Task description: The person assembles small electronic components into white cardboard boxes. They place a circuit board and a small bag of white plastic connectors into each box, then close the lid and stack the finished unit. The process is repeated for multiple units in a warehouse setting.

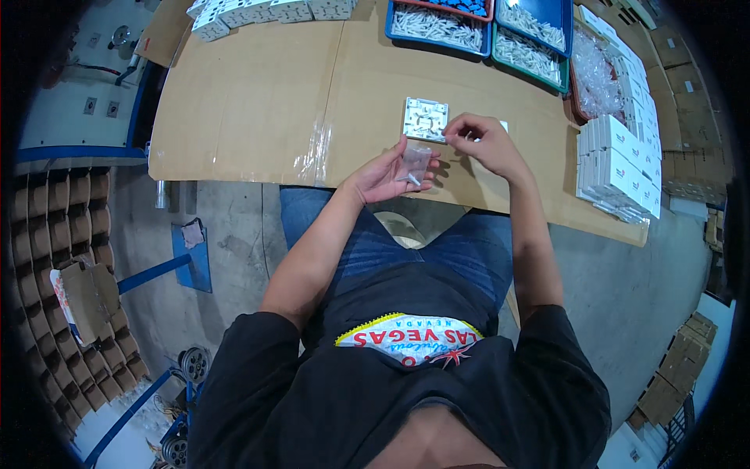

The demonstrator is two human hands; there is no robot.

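Note:
My left hand (388, 173) holds a small clear plastic bag (414, 164) with a few small white pieces in it, just above the near edge of the cardboard-covered table (250, 109). My right hand (483, 142) is pinched shut, fingertips close to the near right corner of a white square plastic plate (426, 119) lying flat on the table. I cannot tell what the right fingers pinch. A thin white piece (503, 125) lies just behind the right hand.
Blue and green trays (478, 31) of small white parts line the far edge, with a red bin of clear bags (595, 74) at the right. Stacks of white boxes (621, 164) stand at the right, and more (266, 12) at the far left. A divided cardboard crate (66, 258) is on the floor at left.

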